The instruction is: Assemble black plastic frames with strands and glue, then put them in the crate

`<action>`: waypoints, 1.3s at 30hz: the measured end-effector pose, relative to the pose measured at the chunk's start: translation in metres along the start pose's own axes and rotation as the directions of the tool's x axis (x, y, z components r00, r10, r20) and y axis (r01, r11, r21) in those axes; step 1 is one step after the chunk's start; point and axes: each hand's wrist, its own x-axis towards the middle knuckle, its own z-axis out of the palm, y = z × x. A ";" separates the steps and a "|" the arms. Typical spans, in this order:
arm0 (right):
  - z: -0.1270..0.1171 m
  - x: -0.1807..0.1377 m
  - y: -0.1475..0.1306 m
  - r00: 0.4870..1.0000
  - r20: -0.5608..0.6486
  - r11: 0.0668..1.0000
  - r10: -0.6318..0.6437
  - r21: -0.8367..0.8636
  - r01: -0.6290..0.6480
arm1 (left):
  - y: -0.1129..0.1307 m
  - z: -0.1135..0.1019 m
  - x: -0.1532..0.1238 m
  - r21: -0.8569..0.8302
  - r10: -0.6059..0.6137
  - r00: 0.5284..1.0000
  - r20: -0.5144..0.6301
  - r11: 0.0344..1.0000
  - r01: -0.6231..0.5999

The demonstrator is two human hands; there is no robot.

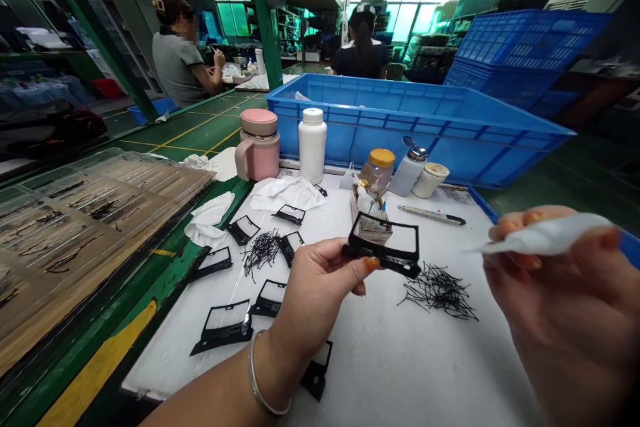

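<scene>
My left hand (pixel 313 287), with a silver bangle at the wrist, pinches a black plastic frame (pixel 387 256) by its lower left edge and holds it above the white work board (pixel 380 360). The frame has a window-like opening. Off to the right, my raised right hand (pixel 565 300) grips a small whitish squeeze bottle (pixel 555 233) whose fine tip points left toward the frame, apart from it. A pile of thin black strips (pixel 443 292) lies below and between the hands. Several similar black frames (pixel 225 325) rest left of my left forearm, around a second strip pile (pixel 261 250).
Along the board's back stand a pink mug (pixel 260 150), a white bottle (pixel 313 147), a yellow-lidded jar (pixel 379 170), a pump bottle (pixel 407 172) and a small box (pixel 373 223). Tweezers (pixel 431 215) lie nearby. A large blue crate (pixel 415 123) sits behind. Two people work farther off.
</scene>
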 end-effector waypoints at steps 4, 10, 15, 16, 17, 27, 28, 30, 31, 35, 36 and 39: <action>-0.010 0.025 0.024 0.976 -0.012 0.973 0.218 -0.075 -0.218 | 0.000 -0.002 0.001 0.006 0.034 0.999 -0.039 0.999 -0.034; -0.025 0.042 0.059 0.955 0.069 0.860 0.288 -0.458 -0.226 | 0.002 -0.007 0.008 -0.286 -0.131 0.981 -0.145 0.954 0.085; -0.034 0.047 0.073 0.957 0.132 0.724 0.260 -0.682 -0.103 | 0.002 -0.013 0.013 -0.464 -0.208 0.969 -0.135 0.877 0.124; -0.035 0.047 0.073 0.961 0.135 0.711 0.242 -0.699 -0.081 | 0.002 -0.014 0.014 -0.484 -0.212 0.967 -0.139 0.867 0.121; -0.034 0.048 0.071 0.968 0.134 0.703 0.213 -0.709 -0.057 | 0.002 -0.015 0.014 -0.503 -0.214 0.966 -0.146 0.857 0.114; 0.046 0.015 0.019 0.890 0.432 0.499 -0.147 -0.744 0.444 | 0.002 -0.016 0.013 -0.513 -0.172 0.972 -0.159 0.856 0.067; 0.056 0.014 0.021 0.876 0.476 0.502 -0.073 -0.742 0.445 | 0.002 -0.015 0.013 -0.490 -0.153 0.975 -0.158 0.870 0.057; 0.070 0.015 0.030 0.856 0.516 0.512 0.019 -0.741 0.435 | 0.001 -0.013 0.012 -0.432 -0.111 0.981 -0.162 0.901 0.031; 0.075 0.017 0.035 0.850 0.525 0.519 0.039 -0.738 0.431 | 0.001 -0.012 0.012 -0.404 -0.095 0.982 -0.164 0.914 0.021; 0.074 0.019 0.039 0.857 0.516 0.549 0.016 -0.721 0.424 | -0.001 -0.010 0.012 -0.339 -0.071 0.983 -0.169 0.941 0.009; 0.070 0.018 0.035 0.870 0.493 0.565 -0.023 -0.711 0.418 | -0.001 -0.010 0.012 -0.325 -0.069 0.983 -0.170 0.946 0.010; 0.057 0.011 0.017 0.914 0.351 0.650 -0.203 -0.649 0.394 | -0.002 -0.010 0.011 -0.286 -0.069 0.984 -0.165 0.958 0.019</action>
